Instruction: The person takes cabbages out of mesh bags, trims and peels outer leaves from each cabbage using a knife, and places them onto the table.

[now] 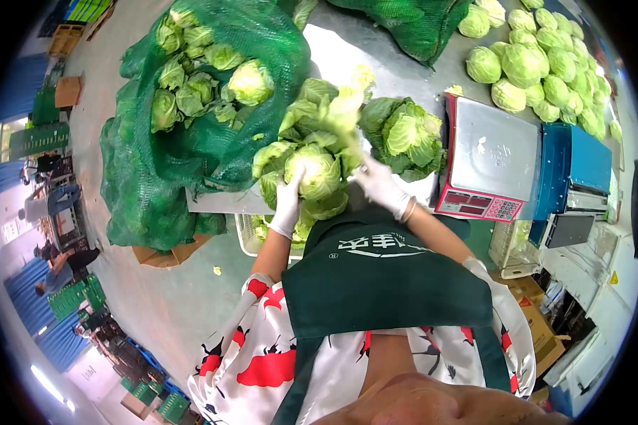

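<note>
A leafy cabbage (317,170) sits at the table's near edge. My left hand (288,204), in a white glove, is pressed against its left side with the fingers on the head. My right hand (380,185), also gloved, is closed at the cabbage's right; a blurred streak rises from it across the outer leaves, and I cannot make out what it holds. Another cabbage with dark outer leaves (407,136) lies just beyond my right hand. Loose leaves are heaped behind the first cabbage.
A green mesh bag (276,42) with cabbages lies open at the left. A red-rimmed scale (493,149) stands right, beside a blue machine (581,166). Trimmed cabbages (523,65) are piled at the back right. Below the table edge is a white crate (249,237). People are far left.
</note>
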The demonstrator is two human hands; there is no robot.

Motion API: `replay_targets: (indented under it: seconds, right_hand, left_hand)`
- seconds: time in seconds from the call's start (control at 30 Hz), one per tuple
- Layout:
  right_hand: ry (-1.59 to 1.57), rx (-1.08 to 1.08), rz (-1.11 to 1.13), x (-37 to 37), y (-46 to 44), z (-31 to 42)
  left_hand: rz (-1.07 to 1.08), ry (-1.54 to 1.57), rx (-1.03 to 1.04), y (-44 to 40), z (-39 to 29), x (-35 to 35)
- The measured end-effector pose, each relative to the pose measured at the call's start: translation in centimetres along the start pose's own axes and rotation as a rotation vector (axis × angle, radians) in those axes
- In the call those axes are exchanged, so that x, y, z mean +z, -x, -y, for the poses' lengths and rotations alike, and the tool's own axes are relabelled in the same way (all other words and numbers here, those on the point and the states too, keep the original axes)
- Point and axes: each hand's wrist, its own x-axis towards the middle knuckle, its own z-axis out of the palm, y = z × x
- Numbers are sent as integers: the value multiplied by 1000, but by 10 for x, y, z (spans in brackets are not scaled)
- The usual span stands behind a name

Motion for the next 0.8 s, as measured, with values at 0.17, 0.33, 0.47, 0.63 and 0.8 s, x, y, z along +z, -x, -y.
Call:
replay_targets:
  seconds: [0.17, 0.33, 0.47, 0.63, 0.8]
  right_hand:
    - [151, 126, -166, -22, -19, -15]
    - [115, -162, -239, -17, 13, 45]
    - [420, -108, -126, 1, -8, 25]
    - [474, -67, -156, -2, -15, 16]
    - [-84, 28, -375, -19, -36, -12]
  left_hand:
    - [25, 93, -130, -10, -11, -15]
    - [139, 55, 5, -10, 3, 4]
    - [34, -120, 141, -8, -1, 57]
    - [-52, -356, 284, -40, 33, 51]
    - [104, -221, 178, -49, 21, 29]
